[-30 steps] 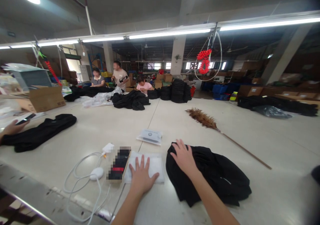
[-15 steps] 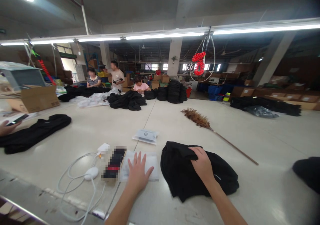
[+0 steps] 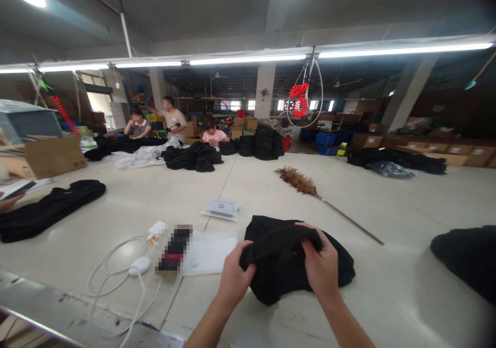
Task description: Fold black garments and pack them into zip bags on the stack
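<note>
Lower centre of the frame, left to right: a translucent plastic bag (image 3: 211,254) lies flat near the left hand (image 3: 236,273), whose thumb and fingers pinch a raised fold of the black garment (image 3: 277,268); the rest is bunched on the pale tabletop (image 3: 296,325), right of lower centre. The right hand (image 3: 322,265) grips the fold's other end. Level hands and matched, light tension should best keep the fold from twisting.

Premises appear to be a garment workshop. Evidence: wide bench (image 3: 166,195) bearing black clothing (image 3: 281,268) and stacked black cloth (image 3: 267,144); cardboard boxes (image 3: 58,158); red coiled hose (image 3: 299,106) hanging beneath overhead strip lights (image 3: 248,59); people (image 3: 175,120) at the far side.
</note>
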Demonstrator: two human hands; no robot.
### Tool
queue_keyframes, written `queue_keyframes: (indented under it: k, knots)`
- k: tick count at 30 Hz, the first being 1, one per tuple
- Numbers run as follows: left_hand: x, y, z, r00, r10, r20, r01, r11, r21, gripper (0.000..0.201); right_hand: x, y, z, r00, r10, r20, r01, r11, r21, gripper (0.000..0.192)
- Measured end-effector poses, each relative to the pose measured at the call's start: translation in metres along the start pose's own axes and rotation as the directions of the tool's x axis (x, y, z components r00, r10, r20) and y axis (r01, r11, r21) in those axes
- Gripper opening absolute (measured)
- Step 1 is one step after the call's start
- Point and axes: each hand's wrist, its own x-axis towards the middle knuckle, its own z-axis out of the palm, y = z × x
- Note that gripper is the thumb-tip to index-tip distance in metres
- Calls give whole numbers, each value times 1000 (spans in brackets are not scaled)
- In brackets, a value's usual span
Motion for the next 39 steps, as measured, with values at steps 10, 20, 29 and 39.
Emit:
queue_keyframes:
  k: [10,20,29,39]
  knots:
    - [20,13,-59,977,127,171,-170,949,265,26,-3,59,-78,907,-92,411,269,877,-397,20]
    - [15,-14,-23,977,17,211,-59,979,196,21,-20,27,-107,549,454,702,169,762,-626,76]
    - [45,27,-35,955,145,257,-189,970,156,27,-12,2,14,688,117,717,203,916,-345,29]
    - [37,-11,-63,966,71,247,-118,977,179,13,14,5,-9,617,149,773,107,957,-270,31]
